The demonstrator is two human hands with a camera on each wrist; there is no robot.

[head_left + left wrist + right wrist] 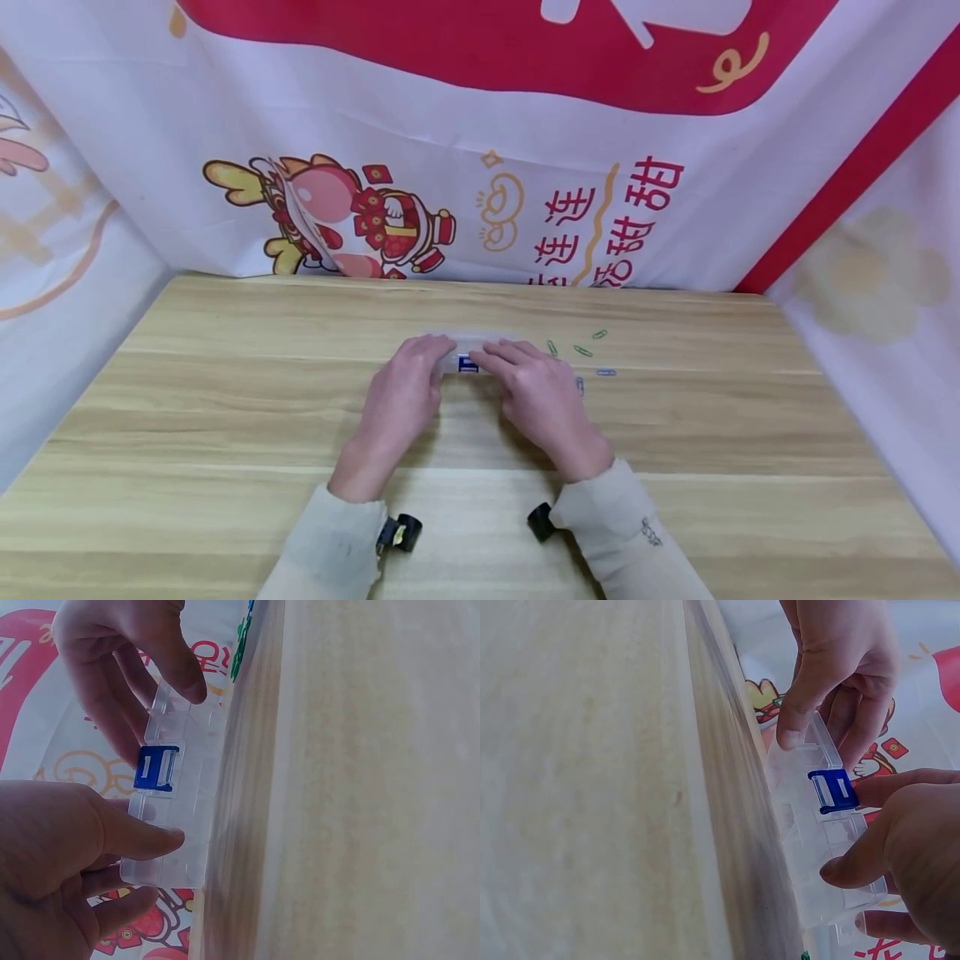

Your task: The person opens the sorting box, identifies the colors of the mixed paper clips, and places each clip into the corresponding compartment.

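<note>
"What are those hands doing?"

"They're both gripping a clear plastic box [199, 791]. The left hand [402, 385] is pinching one end between thumb and bent fingers; the right hand [542, 400] is holding the other end likewise, a fingertip reaching to the blue latch [157, 769]."

"And where are they holding it?"

"Toward the far side of the wooden table [225, 467]. I'm not managing to tell whether it's touching. Green paperclips [582, 351] and blue paperclips [607, 372] are lying beside the right hand."
</note>
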